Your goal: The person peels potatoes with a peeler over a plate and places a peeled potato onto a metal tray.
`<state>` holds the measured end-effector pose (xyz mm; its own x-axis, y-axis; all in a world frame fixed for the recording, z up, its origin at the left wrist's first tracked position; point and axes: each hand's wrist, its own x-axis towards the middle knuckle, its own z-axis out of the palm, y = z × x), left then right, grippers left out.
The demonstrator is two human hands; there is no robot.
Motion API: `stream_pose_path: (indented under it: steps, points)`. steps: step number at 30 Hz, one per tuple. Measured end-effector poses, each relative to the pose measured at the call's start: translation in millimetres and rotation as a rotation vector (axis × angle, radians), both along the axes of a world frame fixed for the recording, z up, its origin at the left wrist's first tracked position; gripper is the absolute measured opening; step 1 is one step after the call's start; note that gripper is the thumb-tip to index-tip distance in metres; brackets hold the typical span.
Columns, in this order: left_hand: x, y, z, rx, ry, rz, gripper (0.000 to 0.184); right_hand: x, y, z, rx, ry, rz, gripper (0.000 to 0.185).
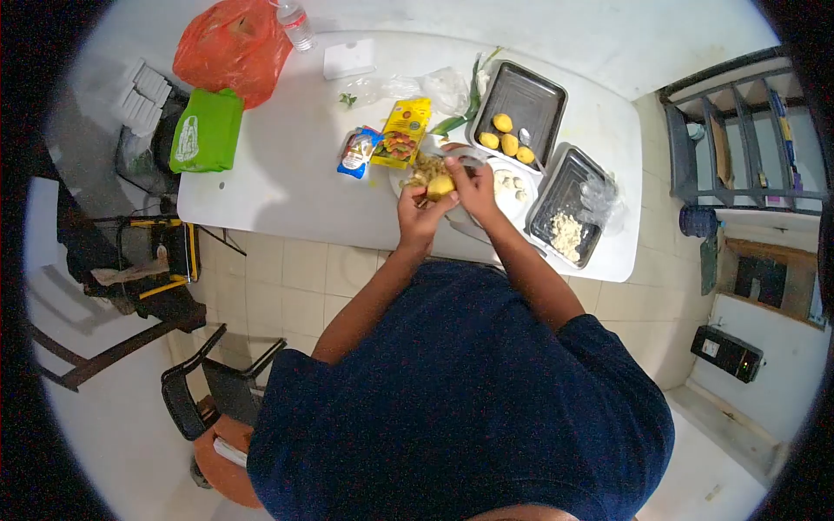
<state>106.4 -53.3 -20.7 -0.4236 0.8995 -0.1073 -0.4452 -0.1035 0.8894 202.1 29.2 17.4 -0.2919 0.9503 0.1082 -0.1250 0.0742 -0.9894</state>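
Note:
A yellow potato (441, 187) is between my two hands, above the near edge of the white table. My left hand (419, 215) is closed around its lower left side. My right hand (474, 191) meets it from the right, fingers pinched together at its top; whether they hold peel or a small tool is too blurred to tell. Brownish peels (426, 168) lie just beyond the potato. Beside my right hand is a white plate (524, 207) with pale chopped pieces. More yellow potatoes (509, 143) and a spoon rest in a dark baking tray (532, 94).
A second dark tray (556, 188) holds a crumbly pale heap and clear plastic. Yellow (404, 130) and blue (357, 153) packets lie beyond my left hand, near leek-like greens (465, 117). Farther left are a green bag (208, 130), red plastic bag (233, 52) and water bottle (294, 24).

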Motion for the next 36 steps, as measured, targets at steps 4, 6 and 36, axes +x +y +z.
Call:
stream_pose_path:
  steps: [4,6,36]
  points:
    - [-9,14,10,-0.150,-0.110,-0.037,0.047,12,11,-1,0.058,-0.053,0.030,0.019]
    - [-12,15,7,-0.062,-0.141,-0.032,0.047,11,5,-4,0.015,-0.011,0.013,0.019]
    - [-16,24,5,-0.100,-0.032,0.004,0.038,15,2,-15,-0.046,-0.070,0.055,0.019]
